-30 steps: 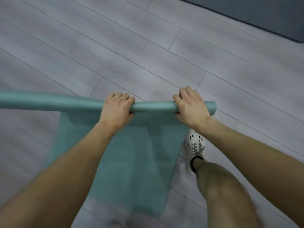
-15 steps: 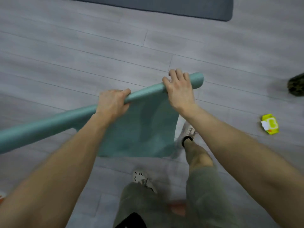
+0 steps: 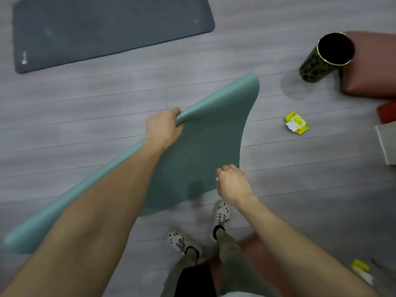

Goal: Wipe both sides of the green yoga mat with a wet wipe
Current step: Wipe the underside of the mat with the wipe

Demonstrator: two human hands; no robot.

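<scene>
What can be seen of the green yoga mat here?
The green yoga mat is matte teal, foam-like, and partly rolled. Its roll runs diagonally from lower left to upper right, with the left hand in a grip around it. A loose flap hangs from the roll. The curled right hand is at the flap's right edge; contact is unclear.

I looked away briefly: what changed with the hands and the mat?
The right hand let go of the rolled top of the green yoga mat and dropped to its hanging side edge, fingers curled; its grip is unclear. The left hand still grips the roll.
</scene>
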